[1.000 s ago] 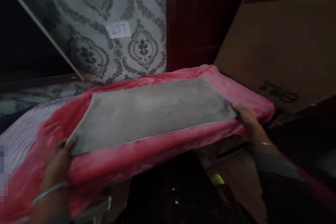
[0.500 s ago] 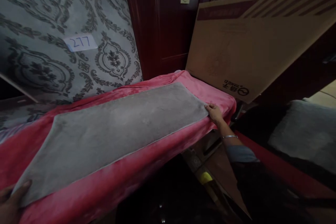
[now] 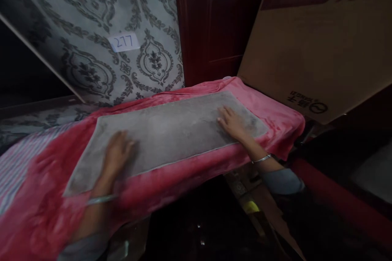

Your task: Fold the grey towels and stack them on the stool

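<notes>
One grey cloth (image 3: 174, 130) lies spread across the pink cover (image 3: 174, 181) before me. The left hand (image 3: 118, 153), blurred, is over its left part, loose and grasping nothing; the right hand (image 3: 232, 123) is at its right part, fingers splayed, likewise unclenched. I judge the step to be smoothing; the next move calls for flat-palmed strokes outward.

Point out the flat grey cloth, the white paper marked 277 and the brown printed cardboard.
Flat grey cloth (image 3: 176, 132): head view, on its bare middle.
White paper marked 277 (image 3: 125, 42): head view, on the sheet's centre.
Brown printed cardboard (image 3: 318, 51): head view, on its broad face.
</notes>
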Demonstrator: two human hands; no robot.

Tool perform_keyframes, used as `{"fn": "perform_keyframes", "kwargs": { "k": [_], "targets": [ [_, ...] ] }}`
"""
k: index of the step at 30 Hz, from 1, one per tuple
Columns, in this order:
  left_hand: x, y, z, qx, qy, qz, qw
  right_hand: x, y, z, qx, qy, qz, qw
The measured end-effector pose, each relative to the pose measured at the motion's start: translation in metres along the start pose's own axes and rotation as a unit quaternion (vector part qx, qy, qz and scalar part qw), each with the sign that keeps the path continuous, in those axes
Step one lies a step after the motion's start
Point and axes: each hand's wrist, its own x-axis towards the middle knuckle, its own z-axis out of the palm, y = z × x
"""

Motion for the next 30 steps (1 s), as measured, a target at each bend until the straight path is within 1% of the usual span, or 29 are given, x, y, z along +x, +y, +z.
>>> {"fn": "perform_keyframes", "kwargs": {
  "k": [2,4,6,8,11,15,20,22,25,27,30],
  "targets": [
    [-0.003,0.027,0.019,0.048,-0.075,0.036,0.995,0.005,-0.035,0.013,-0.027,-0.069,-0.049,0.996],
    [-0.007,0.052,0.04,0.083,-0.149,0.068,0.983,0.001,-0.054,0.024,-0.052,-0.14,-0.075,0.986],
    [-0.012,0.067,0.055,0.1,-0.185,0.068,0.975,-0.008,-0.058,0.032,-0.07,-0.185,-0.082,0.977],
    [-0.019,0.07,0.061,0.109,-0.198,0.066,0.972,-0.017,-0.055,0.035,-0.078,-0.194,-0.087,0.974],
    [-0.029,0.064,0.057,0.112,-0.201,0.072,0.971,-0.029,-0.047,0.034,-0.08,-0.188,-0.101,0.974],
    [-0.043,0.056,0.05,0.105,-0.2,0.084,0.971,-0.048,-0.045,0.026,-0.083,-0.182,-0.108,0.974],
    [-0.061,0.055,0.043,0.086,-0.162,0.093,0.979,-0.075,-0.048,0.013,-0.05,-0.15,-0.128,0.979],
    [-0.062,0.061,0.039,0.069,-0.14,0.093,0.983,-0.077,-0.05,0.007,-0.015,-0.134,-0.134,0.982],
    [-0.056,0.082,0.038,0.027,-0.116,0.113,0.986,-0.067,-0.06,0.002,0.045,-0.136,-0.153,0.978],
    [-0.05,0.1,0.042,0.006,-0.114,0.133,0.984,-0.058,-0.07,0.003,0.074,-0.143,-0.168,0.973],
    [-0.046,0.121,0.049,-0.003,-0.126,0.137,0.982,-0.054,-0.084,0.008,0.075,-0.152,-0.166,0.972]
  ]
}}
